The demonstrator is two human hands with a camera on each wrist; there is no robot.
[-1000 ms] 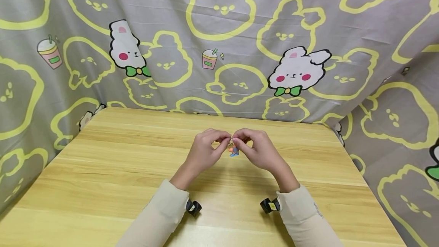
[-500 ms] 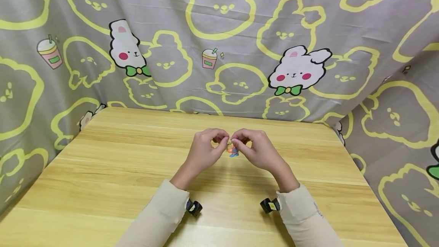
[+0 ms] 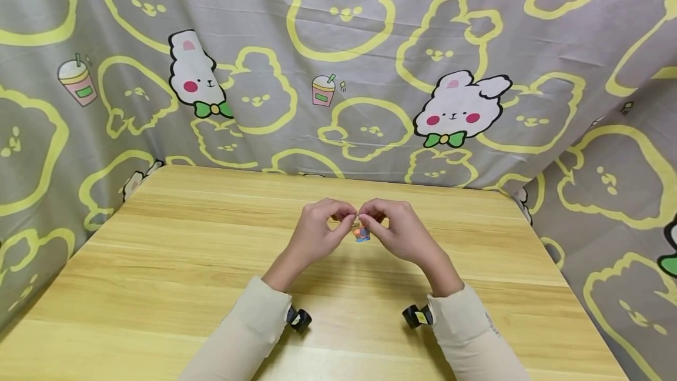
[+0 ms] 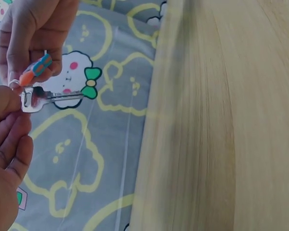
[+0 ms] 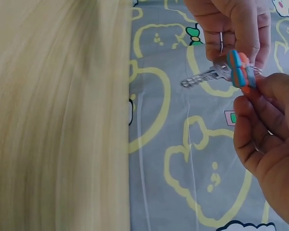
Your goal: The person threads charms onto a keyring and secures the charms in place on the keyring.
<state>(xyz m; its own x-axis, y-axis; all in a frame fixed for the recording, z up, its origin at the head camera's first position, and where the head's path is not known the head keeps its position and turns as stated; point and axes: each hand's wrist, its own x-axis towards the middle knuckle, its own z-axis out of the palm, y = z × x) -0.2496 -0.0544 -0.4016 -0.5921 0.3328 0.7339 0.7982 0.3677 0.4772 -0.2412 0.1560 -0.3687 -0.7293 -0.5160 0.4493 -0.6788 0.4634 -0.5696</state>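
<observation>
My left hand (image 3: pixel 322 225) and right hand (image 3: pixel 394 228) meet fingertip to fingertip above the wooden table. Between them is a silver key (image 4: pixel 53 96) with a small split key ring (image 4: pixel 13 83) and an orange-and-blue figure charm (image 3: pixel 362 233). The left thumb and fingertips pinch at the head of the key, whose blade points away from the fingers. The right thumb and fingertips pinch the key ring beside the charm (image 5: pixel 241 68). Fingertips cover part of the ring, so how the key sits on it is hidden.
The light wooden table (image 3: pixel 211 287) spreads under both hands. A grey curtain (image 3: pixel 254 16) with yellow outlines and rabbit prints hangs behind it and along both sides. Small black wrist cameras sit at the left cuff (image 3: pixel 299 320) and right cuff (image 3: pixel 416 316).
The left fingertips drew back slightly, then came in again to meet the right ones. The charm has turned a little as it hangs. Both forearms stay nearly still.
</observation>
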